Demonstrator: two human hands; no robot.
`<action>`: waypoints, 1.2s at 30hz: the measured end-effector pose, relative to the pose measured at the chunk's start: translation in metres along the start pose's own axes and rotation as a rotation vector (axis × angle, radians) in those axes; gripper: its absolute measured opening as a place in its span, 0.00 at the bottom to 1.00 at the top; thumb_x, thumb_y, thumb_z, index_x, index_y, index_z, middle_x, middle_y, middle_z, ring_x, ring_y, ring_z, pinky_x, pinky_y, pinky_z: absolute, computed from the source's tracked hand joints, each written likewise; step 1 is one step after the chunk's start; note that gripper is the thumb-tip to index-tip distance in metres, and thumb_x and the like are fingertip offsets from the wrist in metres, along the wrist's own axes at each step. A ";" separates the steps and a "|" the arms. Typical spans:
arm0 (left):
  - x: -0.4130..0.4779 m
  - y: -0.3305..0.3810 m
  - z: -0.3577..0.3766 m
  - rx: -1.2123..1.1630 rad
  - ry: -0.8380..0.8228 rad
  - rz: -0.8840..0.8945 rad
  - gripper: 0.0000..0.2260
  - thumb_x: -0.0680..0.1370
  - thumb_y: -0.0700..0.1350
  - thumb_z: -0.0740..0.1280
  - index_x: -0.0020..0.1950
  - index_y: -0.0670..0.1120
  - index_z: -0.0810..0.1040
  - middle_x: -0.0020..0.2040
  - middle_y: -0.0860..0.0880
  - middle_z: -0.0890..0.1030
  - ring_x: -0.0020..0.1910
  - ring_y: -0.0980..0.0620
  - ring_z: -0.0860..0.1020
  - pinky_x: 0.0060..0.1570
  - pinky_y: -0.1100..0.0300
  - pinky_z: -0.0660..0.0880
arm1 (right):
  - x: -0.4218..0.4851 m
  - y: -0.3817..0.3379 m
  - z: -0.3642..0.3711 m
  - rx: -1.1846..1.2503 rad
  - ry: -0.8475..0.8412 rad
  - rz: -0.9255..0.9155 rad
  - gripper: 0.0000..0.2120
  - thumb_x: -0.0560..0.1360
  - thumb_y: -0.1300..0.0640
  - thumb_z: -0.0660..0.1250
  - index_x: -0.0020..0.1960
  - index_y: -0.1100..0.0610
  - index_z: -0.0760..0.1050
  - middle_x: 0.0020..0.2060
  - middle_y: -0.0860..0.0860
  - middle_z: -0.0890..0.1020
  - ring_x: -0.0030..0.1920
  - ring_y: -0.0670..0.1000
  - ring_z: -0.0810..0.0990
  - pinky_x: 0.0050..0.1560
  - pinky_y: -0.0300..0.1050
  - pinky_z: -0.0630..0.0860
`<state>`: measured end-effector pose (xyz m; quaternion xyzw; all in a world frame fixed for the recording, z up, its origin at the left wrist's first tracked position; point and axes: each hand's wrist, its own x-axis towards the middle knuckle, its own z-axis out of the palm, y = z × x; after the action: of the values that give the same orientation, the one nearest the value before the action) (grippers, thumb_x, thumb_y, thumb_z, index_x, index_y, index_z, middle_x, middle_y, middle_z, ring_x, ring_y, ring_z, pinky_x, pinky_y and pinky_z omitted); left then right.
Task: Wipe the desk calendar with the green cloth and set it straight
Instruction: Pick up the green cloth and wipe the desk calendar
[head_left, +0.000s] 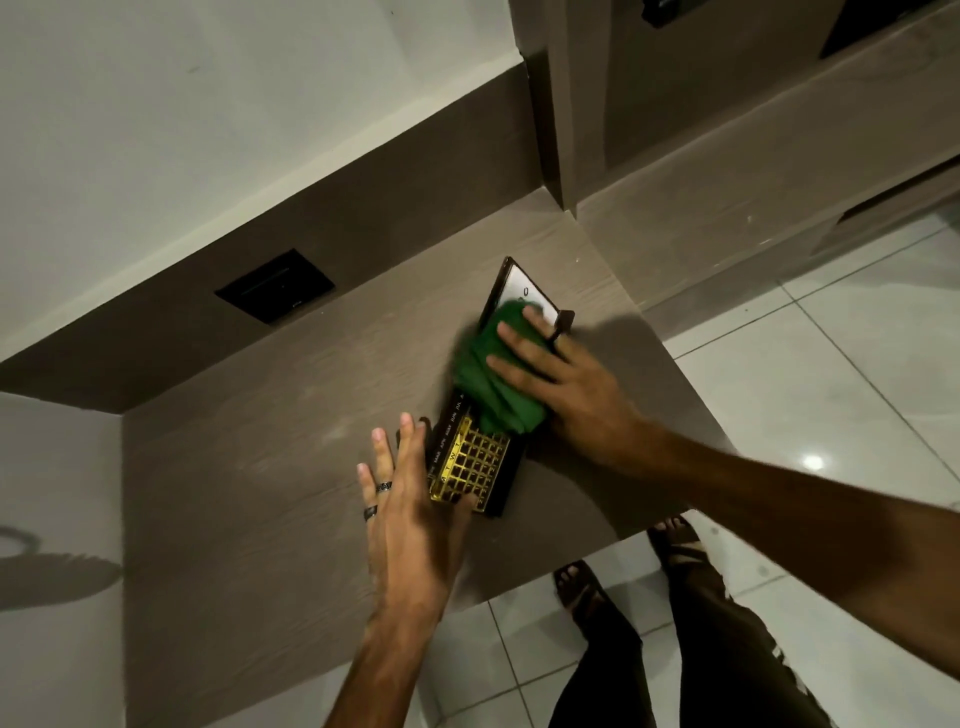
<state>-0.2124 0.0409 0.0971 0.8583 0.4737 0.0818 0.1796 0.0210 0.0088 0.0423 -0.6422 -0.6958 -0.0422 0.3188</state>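
Note:
The desk calendar (475, 460), black with a gold grid and a white panel at its far end, lies flat and slanted on the wooden desk (291, 467). A bunched green cloth (491, 387) covers its middle. My right hand (561, 384) presses flat on the cloth, fingers spread toward the white panel. At the calendar's near left edge, my left hand (410, 514) rests with fingers straight, its thumb lying over the gold grid's near corner. Two rings show on its fingers.
A black wall plate (275, 286) sits in the dark back panel behind the desk. A tall cabinet side (566, 130) stands at the desk's far right corner. The desk's front edge runs close to the calendar; below it are white floor tiles (857, 374) and my sandalled feet.

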 end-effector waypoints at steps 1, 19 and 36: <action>0.000 -0.001 0.000 0.000 -0.004 0.000 0.44 0.71 0.45 0.77 0.80 0.46 0.54 0.81 0.49 0.51 0.80 0.50 0.41 0.77 0.48 0.37 | -0.006 -0.011 0.004 0.013 -0.032 -0.045 0.32 0.71 0.63 0.74 0.73 0.55 0.67 0.73 0.58 0.67 0.74 0.65 0.59 0.69 0.63 0.66; 0.001 0.006 -0.002 -0.041 -0.017 -0.022 0.49 0.72 0.45 0.77 0.78 0.56 0.42 0.81 0.50 0.52 0.79 0.55 0.38 0.78 0.49 0.37 | -0.047 -0.055 0.026 0.286 -0.015 0.411 0.44 0.62 0.75 0.67 0.75 0.54 0.63 0.76 0.54 0.61 0.76 0.64 0.54 0.68 0.62 0.65; 0.000 0.001 0.008 0.023 0.006 -0.123 0.44 0.71 0.46 0.77 0.80 0.46 0.53 0.81 0.51 0.51 0.80 0.52 0.40 0.78 0.46 0.39 | -0.063 0.014 -0.035 0.202 -0.199 0.384 0.39 0.62 0.75 0.68 0.71 0.54 0.71 0.72 0.54 0.70 0.73 0.59 0.64 0.68 0.59 0.68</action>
<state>-0.2090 0.0382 0.0906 0.8294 0.5269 0.0678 0.1730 0.0459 -0.0594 0.0341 -0.7287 -0.5894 0.1525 0.3136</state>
